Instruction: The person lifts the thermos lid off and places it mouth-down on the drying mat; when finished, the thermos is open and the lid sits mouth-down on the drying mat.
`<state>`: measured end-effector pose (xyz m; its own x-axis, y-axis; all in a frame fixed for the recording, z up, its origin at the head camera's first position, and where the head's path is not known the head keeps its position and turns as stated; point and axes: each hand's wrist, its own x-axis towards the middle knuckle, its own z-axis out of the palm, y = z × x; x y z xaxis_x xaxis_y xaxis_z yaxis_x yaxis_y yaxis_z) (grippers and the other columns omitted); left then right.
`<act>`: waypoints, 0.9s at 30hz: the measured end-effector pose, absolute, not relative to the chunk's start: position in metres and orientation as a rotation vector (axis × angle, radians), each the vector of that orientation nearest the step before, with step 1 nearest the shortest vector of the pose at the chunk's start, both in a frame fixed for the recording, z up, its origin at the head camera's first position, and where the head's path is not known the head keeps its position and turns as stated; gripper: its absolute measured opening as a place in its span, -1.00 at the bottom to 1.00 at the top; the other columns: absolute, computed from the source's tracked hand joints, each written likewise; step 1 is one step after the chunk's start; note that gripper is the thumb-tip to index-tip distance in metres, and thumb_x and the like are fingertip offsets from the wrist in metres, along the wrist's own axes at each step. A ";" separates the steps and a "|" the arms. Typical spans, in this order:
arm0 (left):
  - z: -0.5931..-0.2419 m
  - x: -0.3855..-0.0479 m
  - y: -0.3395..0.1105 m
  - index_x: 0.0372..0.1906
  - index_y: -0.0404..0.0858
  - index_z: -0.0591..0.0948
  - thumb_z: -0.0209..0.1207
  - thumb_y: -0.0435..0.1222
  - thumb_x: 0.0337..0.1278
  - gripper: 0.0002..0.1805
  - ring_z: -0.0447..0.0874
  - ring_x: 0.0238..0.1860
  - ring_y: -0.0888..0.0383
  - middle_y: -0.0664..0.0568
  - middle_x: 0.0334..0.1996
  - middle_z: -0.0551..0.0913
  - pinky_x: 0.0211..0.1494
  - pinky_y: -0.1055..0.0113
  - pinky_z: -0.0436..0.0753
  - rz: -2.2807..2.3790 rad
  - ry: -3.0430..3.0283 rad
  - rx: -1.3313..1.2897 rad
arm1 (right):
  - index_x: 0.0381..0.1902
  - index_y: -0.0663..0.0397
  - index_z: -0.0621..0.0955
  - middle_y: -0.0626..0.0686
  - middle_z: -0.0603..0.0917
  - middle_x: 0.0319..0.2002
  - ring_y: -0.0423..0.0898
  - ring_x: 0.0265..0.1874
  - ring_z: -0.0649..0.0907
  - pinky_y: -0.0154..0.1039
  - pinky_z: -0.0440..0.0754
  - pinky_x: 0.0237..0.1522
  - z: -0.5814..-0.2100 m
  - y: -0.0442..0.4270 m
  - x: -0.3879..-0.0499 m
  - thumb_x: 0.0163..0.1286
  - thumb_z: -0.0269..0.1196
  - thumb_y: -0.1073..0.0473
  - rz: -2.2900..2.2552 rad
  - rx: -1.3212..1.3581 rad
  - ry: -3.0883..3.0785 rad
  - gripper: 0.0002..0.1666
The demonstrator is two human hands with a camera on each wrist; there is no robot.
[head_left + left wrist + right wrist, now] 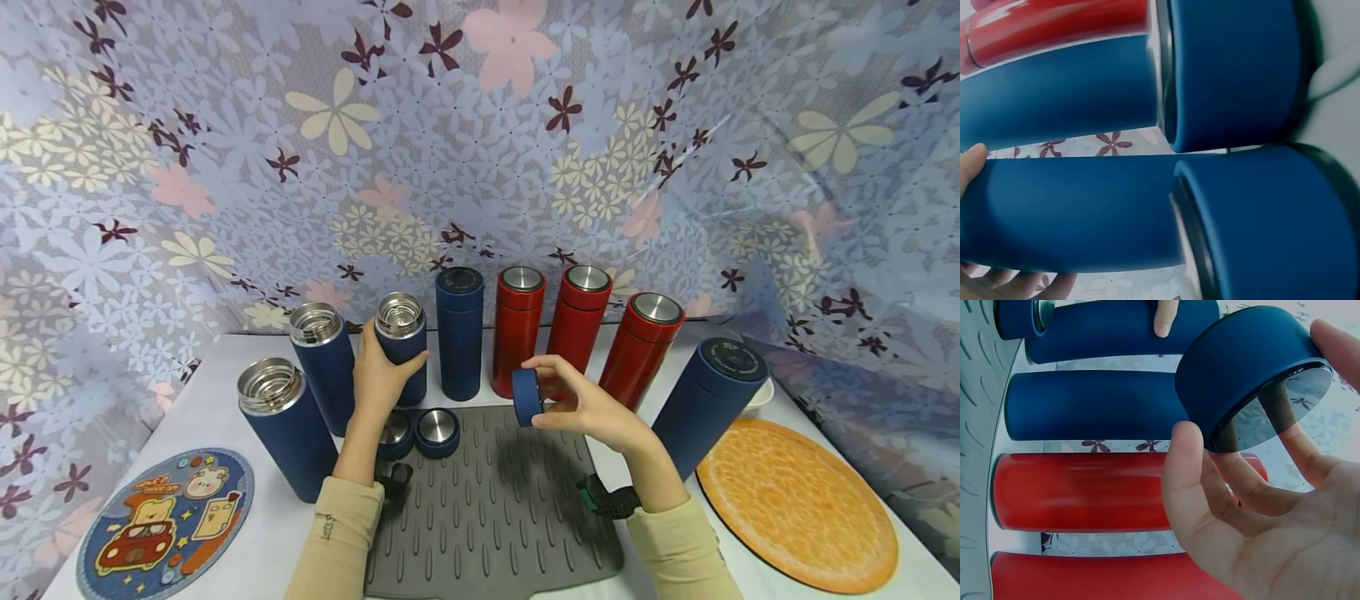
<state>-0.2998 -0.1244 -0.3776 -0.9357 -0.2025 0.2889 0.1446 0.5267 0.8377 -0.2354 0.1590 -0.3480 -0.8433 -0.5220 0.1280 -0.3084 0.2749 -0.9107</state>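
Observation:
My left hand (382,371) is curled round an uncapped blue bottle (414,385) with a bare steel neck, which stands upright behind the grey mat. Its thumb and fingers also lie along the blue body (1072,212) in the left wrist view. Over the mat's back part, my right hand (588,400) pinches a blue lid (527,397) tilted on its side. That lid (1254,369) is held by the fingertips in the right wrist view. Two blue lids (437,432) lie with steel faces up on the grey mat (487,517), near the left hand's bottle.
Two more uncapped blue bottles (288,433) stand at the left. Rightward are a capped blue bottle (460,342), three red bottles (521,333) and another capped blue one (701,408). A cartoon mat (168,525) lies at left, an orange round mat (802,508) at right, near a white bowl (761,394).

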 end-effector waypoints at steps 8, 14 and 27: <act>-0.376 -0.311 -0.126 0.41 -0.30 -0.03 0.35 -0.11 -0.08 0.04 0.22 0.27 -0.25 -0.29 0.34 0.15 0.26 -0.11 0.25 -1.412 -2.424 0.125 | 0.27 0.11 0.24 0.25 0.41 0.09 0.22 0.04 0.43 -0.08 0.53 -0.04 -0.347 0.156 -0.234 0.16 0.27 0.21 -1.596 -0.764 2.343 -0.26; -0.375 -0.315 -0.128 0.42 -0.29 -0.04 0.33 -0.09 -0.06 0.04 0.25 0.25 -0.26 -0.29 0.34 0.16 0.24 -0.11 0.27 -1.423 -2.418 0.129 | 0.26 0.12 0.24 0.28 0.41 0.07 0.15 -0.01 0.47 -0.11 0.54 -0.05 -0.347 0.155 -0.235 0.16 0.27 0.20 -1.600 -0.775 2.336 -0.27; -0.378 -0.318 -0.125 0.40 -0.30 -0.01 0.33 -0.12 -0.05 0.00 0.33 0.18 -0.29 -0.35 0.26 0.25 0.19 -0.11 0.32 -1.400 -2.405 0.123 | 0.25 0.09 0.31 0.18 0.36 0.06 0.06 -0.16 0.45 -0.14 0.56 -0.18 -0.356 0.138 -0.239 0.12 0.32 0.22 -1.500 -0.692 2.506 -0.27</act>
